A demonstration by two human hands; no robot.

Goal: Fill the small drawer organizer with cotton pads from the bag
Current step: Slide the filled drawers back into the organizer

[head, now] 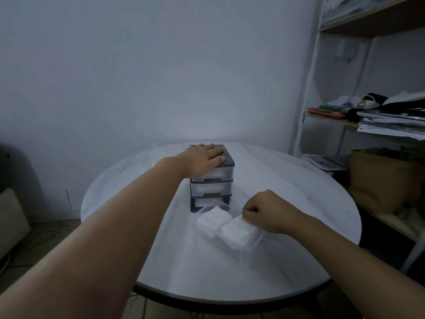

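Two pad stacks: cotton pads [224, 223] lie side by side in the clear drawer [251, 248], nearest the person on the table [299, 203]. Single pads are too blurred to count.
Right hand [264, 211]: fingers curled, pinching the top of the right-hand stack at its far corner. I cannot tell whether it has one pad or several.
Step in hand: probably seating pads in the drawer. Press each stack flat, below the rim, so nothing catches when the drawer slides home.
Organizer [211, 187]: one unit with three tiers. The upper two drawers are closed and the lowest is drawn out toward the person.
Left hand [204, 160]: flat, fingers straight, pressing on the dark lid and gripping nothing. That pressure should steady the unit for the push.
Bag [156, 150]: one faint clear shape at the table's far left, possibly the bag.
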